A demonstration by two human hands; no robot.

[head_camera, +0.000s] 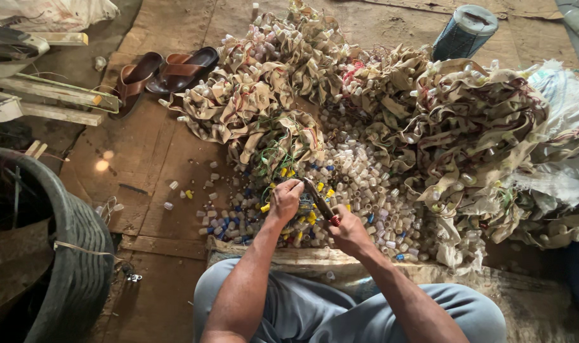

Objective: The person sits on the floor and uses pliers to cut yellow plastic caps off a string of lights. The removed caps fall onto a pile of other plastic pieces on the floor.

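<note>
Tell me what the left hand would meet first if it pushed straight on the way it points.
Probably the tangle of green wires on the tan strip bundle just beyond the left hand; depth is hard to judge from above.

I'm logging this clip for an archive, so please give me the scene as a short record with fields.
setting: worn floor of boards and cardboard, person seated
left hand: left hand closed on a tangle of thin wires over the pile
right hand: right hand grips red-handled pliers, tip pointing toward the left hand
pile: small plastic caps, mostly white, some yellow and blue
behind pile: heap of tan fabric strips
left side: brown sandals, rubber tyre
top right: blue cylindrical container
</note>
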